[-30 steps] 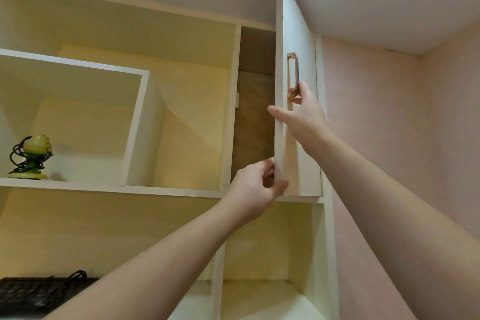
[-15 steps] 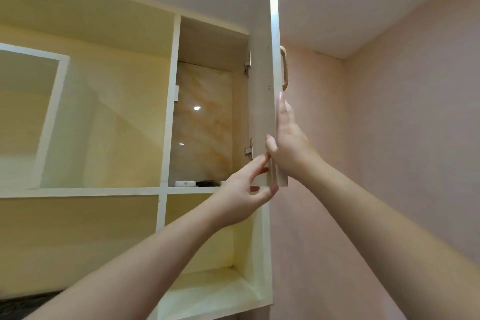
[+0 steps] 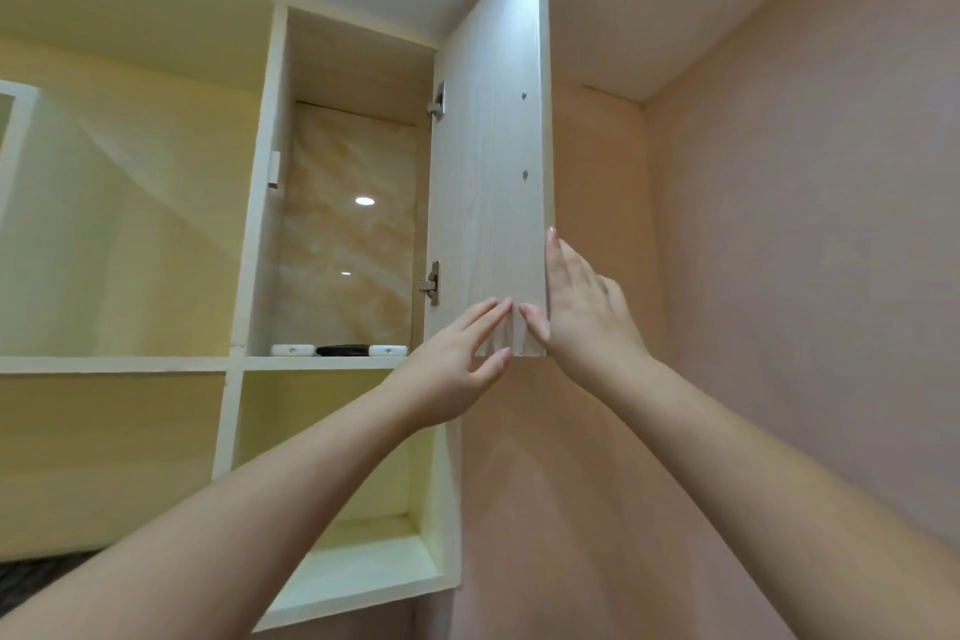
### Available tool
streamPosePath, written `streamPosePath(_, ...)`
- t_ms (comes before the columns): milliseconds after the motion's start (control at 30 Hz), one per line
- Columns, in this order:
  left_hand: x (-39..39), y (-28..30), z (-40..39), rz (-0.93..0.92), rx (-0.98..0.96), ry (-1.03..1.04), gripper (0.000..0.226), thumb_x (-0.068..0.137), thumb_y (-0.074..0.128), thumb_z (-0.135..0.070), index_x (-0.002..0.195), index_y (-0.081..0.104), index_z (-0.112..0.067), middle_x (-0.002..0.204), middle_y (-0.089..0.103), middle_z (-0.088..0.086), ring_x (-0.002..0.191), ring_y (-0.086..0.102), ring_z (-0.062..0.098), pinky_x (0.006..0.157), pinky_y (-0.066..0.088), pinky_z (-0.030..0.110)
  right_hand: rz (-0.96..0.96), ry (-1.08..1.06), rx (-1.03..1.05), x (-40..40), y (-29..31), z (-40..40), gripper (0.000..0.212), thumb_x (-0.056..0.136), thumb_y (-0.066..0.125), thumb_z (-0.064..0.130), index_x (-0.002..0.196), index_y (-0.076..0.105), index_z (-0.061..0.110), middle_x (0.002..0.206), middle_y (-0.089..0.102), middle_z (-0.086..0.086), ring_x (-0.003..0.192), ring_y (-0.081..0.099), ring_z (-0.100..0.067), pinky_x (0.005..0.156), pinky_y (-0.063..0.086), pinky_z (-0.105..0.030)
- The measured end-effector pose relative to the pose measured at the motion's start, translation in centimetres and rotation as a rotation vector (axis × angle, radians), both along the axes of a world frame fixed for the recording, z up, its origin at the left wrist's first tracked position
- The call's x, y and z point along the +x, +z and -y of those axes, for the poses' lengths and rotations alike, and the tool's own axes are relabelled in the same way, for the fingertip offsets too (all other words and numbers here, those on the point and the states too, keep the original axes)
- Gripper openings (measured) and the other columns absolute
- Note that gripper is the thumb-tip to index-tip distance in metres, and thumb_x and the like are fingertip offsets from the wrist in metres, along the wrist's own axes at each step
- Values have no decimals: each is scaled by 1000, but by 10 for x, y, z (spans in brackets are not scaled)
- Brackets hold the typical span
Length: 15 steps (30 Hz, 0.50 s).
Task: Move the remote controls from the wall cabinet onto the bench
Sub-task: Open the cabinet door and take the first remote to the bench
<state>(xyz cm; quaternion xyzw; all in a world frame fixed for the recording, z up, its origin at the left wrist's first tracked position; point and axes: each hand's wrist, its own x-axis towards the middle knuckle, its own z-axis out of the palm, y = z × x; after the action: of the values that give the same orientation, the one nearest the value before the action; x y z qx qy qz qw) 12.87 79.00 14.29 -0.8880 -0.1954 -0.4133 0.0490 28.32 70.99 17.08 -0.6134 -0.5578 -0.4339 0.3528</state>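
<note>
The wall cabinet door (image 3: pixel 493 146) stands swung wide open, its inner face toward me. Inside, on the compartment floor, lie three remote controls seen end-on: a white one (image 3: pixel 292 350) at the left, a black one (image 3: pixel 341 351) in the middle, and a white one (image 3: pixel 388 350) at the right. My left hand (image 3: pixel 457 364) touches the door's lower inner face with straight fingers. My right hand (image 3: pixel 582 307) lies flat along the door's outer edge, thumb on the inner face. Neither hand touches a remote. The bench is out of view.
Open cream shelf compartments (image 3: pixel 130 224) fill the left and the space below the cabinet (image 3: pixel 363 551). A pink wall (image 3: pixel 805 276) runs along the right, close behind the open door. Two metal hinges (image 3: pixel 431 282) sit on the door's inner side.
The door has swung from slightly ajar to fully open, uncovering the remotes. My right hand left the handle for the door's edge; my left hand's fingers straightened against the inner face.
</note>
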Motion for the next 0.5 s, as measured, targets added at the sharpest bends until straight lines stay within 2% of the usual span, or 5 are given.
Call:
streamPosePath(133, -5, -1, 3, -49, -3, 128, 58, 99, 40, -45, 152, 15, -40, 160, 12, -16, 144, 21, 8, 114, 23, 28, 8, -58, 1, 1, -1, -1, 78, 97, 36, 45, 150, -12, 13, 161, 1, -4, 147, 3, -15, 117, 8, -43)
streamPosePath(233, -15, 0, 8, -92, 120, 319, 58, 99, 36, -48, 152, 13, -38, 161, 14, -11, 144, 24, 14, 114, 26, 34, 2, -96, -3, 1, -1, 1, 78, 96, 36, 45, 151, -11, 15, 161, -2, -4, 147, 3, -17, 116, 6, -47)
streamPosePath(500, -54, 9, 21, -111, 240, 504, 59, 99, 33, -49, 153, 16, -34, 161, 16, -8, 143, 24, 14, 114, 23, 34, -28, -34, -21, -18, -3, 17, 75, 96, 39, 41, 152, -5, 16, 161, -3, 0, 147, -2, -18, 117, 3, -42)
